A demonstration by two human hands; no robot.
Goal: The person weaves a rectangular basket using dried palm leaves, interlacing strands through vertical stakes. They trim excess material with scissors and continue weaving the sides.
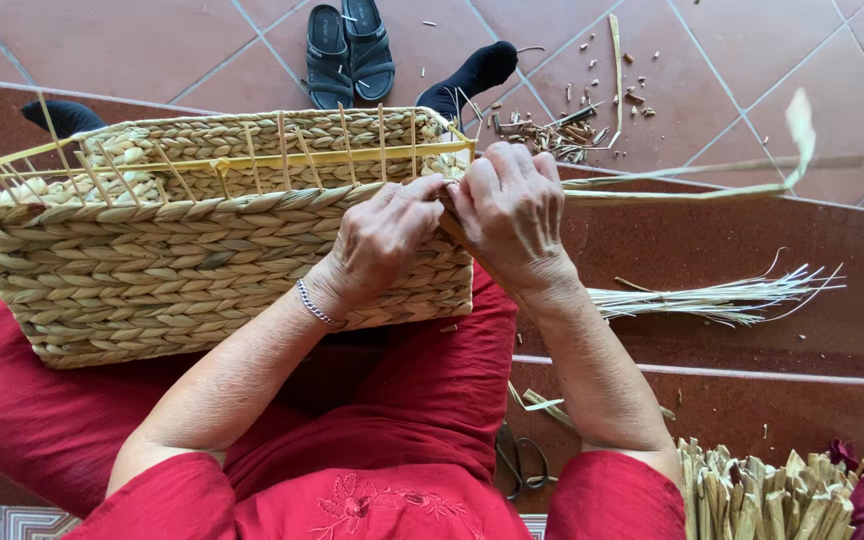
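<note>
Your left hand (384, 238) and right hand (510, 215) meet at the basket's (202, 270) upper right corner. The fingers of both are pressed together, pinching the strand (672, 190) where it enters the rim. The strand's free end trails right over the step (752, 260).

The basket rests on its side across your lap. Its walls are woven full height in braided rows. At the rim, upright stakes (252, 150) stand exposed along a yellow bar, so judge the body as done and the rim binding as unfinished; the work appears to be at the right end of that rim.

A bundle of thin fibres (722, 297) lies on the step, near your right forearm. Cut stalks (762, 495) stand at lower right. Scissors (522, 462) lie beside your right knee. Sandals (350, 48) and trimmings (562, 130) sit on the tiled floor beyond.
</note>
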